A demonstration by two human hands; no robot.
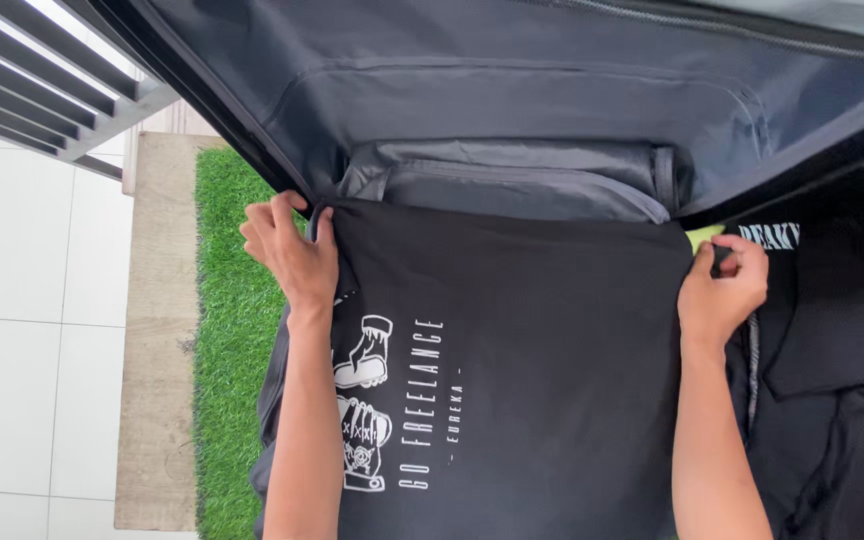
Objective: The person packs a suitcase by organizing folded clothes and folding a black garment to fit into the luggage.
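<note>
over the open dark suitcase (512, 90), a black t-shirt (542, 370) with white print lies spread flat, its far edge at the suitcase's grey lining pocket (512, 180). left hand (292, 255) pinches the shirt's left corner; right hand (722, 290) pinches the right corner. more black clothes (832, 380) lie to the right, artificial grass (227, 340) to the left.

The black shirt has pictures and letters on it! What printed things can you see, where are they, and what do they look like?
Black shirt, held by the left hand and right hand: white fist drawing, white lettering beside it.
Second dark garment, far right: small white lettering near its top edge.
</note>
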